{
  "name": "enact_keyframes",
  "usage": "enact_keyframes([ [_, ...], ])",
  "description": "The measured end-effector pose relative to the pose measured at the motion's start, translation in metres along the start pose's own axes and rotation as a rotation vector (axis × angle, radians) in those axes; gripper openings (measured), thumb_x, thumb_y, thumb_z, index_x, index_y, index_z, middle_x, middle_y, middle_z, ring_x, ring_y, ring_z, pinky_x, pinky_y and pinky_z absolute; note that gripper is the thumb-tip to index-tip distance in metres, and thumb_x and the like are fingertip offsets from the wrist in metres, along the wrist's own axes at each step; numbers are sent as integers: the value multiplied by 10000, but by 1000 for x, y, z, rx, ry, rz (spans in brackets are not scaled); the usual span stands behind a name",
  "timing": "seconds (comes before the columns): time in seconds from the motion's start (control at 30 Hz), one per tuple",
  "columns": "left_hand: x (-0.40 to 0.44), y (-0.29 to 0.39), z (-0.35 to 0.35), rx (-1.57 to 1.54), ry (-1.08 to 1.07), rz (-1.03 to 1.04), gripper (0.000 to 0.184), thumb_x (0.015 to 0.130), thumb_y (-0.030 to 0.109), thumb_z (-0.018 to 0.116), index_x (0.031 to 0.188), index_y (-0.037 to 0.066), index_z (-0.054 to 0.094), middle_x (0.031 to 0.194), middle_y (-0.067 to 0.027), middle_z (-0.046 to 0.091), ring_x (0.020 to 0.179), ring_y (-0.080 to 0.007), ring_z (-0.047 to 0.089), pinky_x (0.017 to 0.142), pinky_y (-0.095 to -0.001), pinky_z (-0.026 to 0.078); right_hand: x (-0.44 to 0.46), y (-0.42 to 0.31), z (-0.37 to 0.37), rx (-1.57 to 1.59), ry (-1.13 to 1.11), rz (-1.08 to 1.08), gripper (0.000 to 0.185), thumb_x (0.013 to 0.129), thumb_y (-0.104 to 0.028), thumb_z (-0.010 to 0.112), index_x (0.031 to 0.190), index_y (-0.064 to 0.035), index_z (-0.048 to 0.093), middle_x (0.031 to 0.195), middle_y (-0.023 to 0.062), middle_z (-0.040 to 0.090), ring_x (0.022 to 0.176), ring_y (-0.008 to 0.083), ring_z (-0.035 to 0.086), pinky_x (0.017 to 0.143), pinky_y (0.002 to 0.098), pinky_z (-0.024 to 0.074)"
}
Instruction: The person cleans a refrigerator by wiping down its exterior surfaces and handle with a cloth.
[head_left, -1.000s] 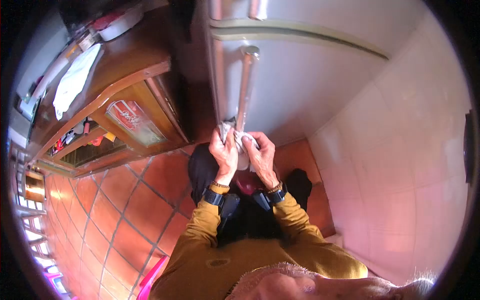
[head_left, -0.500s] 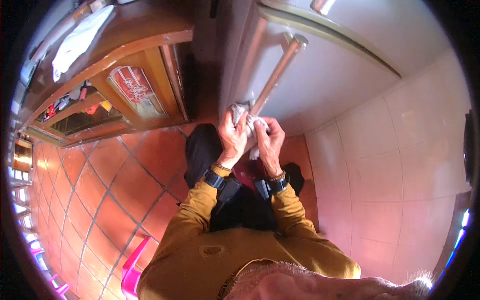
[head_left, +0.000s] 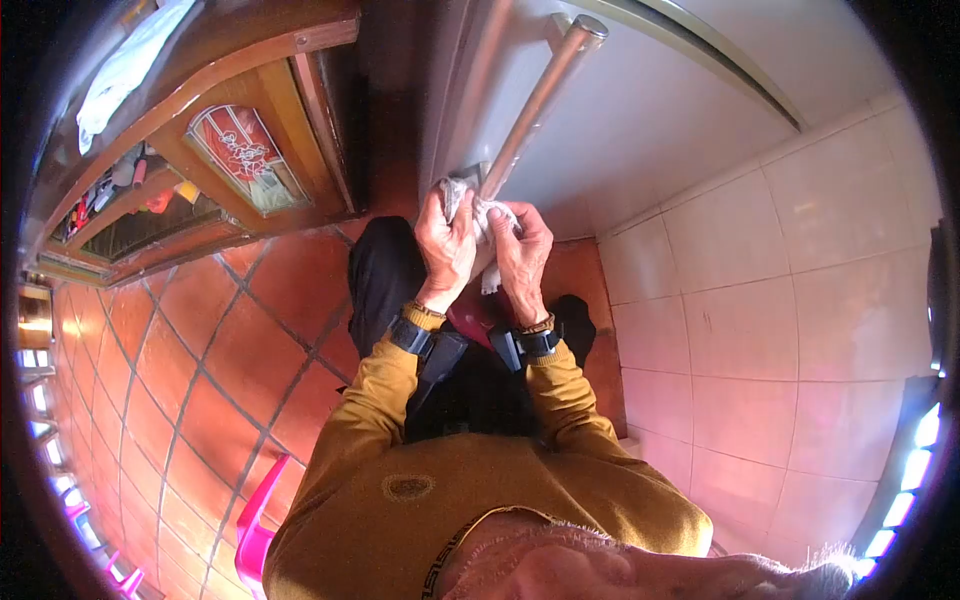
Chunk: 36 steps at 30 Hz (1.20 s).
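A whitish cloth (head_left: 484,212) is bunched at the lower end of a long metal handle (head_left: 541,108), and a loose end hangs below. That handle is mounted on a pale refrigerator-like door (head_left: 640,120). My left hand (head_left: 446,248) grips the cloth on the handle's left side, thumb up against it. On the other side, my right hand (head_left: 523,256) pinches the cloth between thumb and curled fingers. Part of the handle's lower end is hidden by cloth and fingers. Dark bands with devices sit on both wrists.
A wooden cabinet (head_left: 270,85) with open shelves stands at the left, a white cloth (head_left: 130,75) on top. White wall tiles (head_left: 740,320) rise on the right. Terracotta floor tiles (head_left: 230,350) lie below, with a pink plastic chair (head_left: 257,520) near the bottom left.
The view has shifted slightly, so the handle, cabinet and hands appear further left and higher. Both hands stay on the cloth at the handle's lower end, with fingers slightly rearranged.
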<state>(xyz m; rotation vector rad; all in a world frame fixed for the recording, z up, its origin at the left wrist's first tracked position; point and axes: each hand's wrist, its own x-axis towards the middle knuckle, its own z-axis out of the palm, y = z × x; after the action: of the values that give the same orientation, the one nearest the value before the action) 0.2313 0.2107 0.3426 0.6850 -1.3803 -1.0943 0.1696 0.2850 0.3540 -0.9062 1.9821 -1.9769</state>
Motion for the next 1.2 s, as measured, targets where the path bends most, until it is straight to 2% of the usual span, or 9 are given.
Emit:
enact_keyframes([
  [0.23,5,-3,2,-43,-20,28,124,925,78,621,1004,-17,606,856,-29,652,760,-87,563,685,-253,482,-2,-5,2,63,12,29,180,877,-152,708,943,9,661,801,10,670,716,50,555,644,213,475],
  [0.3,8,3,3,-101,-21,-30,87,882,37,652,948,3,607,826,-74,636,746,-150,590,688,-296,485,-3,-9,2,84,10,42,183,875,-149,712,945,10,658,801,5,666,711,48,550,639,210,472],
  [0.5,5,11,4,-52,3,-33,106,889,55,652,946,-14,594,811,-91,636,732,-159,599,674,-296,490,-3,-1,4,111,34,38,158,866,-119,718,935,7,653,794,-6,654,703,48,538,633,216,469],
  [0.77,-3,-14,0,-32,-23,-10,84,908,58,624,951,-6,591,805,-94,637,717,-154,596,649,-305,477,-4,-15,13,-151,153,-199,229,803,-154,773,923,-30,622,677,51,646,614,63,569,554,241,478],
  [0.87,-10,-20,1,-102,-30,-113,95,900,61,637,951,-7,593,788,-96,626,716,-125,575,637,-304,474,-8,-9,20,-180,208,-229,237,791,-164,782,902,-42,612,659,63,639,578,77,568,533,253,477],
  [0.97,-16,-10,-5,-297,-45,-260,149,932,125,620,984,-12,592,836,-49,625,778,-94,545,698,-276,468,-11,-8,19,-214,229,-225,214,789,-149,777,880,-40,617,652,66,637,563,85,572,524,260,478],
  [1.1,-15,6,-9,-302,-85,-179,181,945,152,608,1019,-12,596,890,-46,625,836,-96,546,763,-274,463,-4,-20,17,-282,223,-352,184,779,-121,770,850,-38,621,617,67,620,533,90,568,503,265,470],
  [1.17,-4,14,-8,-356,-85,-235,195,938,149,618,1046,-12,604,881,-53,639,817,-104,564,749,-281,476,3,-36,18,-280,223,-381,183,778,-118,767,851,-38,620,608,68,615,524,92,566,498,267,468],
  [1.2,1,17,-10,-255,-123,-195,189,931,139,624,1044,-12,611,874,-60,646,801,-107,574,736,-286,482,2,-39,18,-274,226,-404,181,777,-115,765,852,-39,619,598,69,610,516,94,564,493,268,467],
])
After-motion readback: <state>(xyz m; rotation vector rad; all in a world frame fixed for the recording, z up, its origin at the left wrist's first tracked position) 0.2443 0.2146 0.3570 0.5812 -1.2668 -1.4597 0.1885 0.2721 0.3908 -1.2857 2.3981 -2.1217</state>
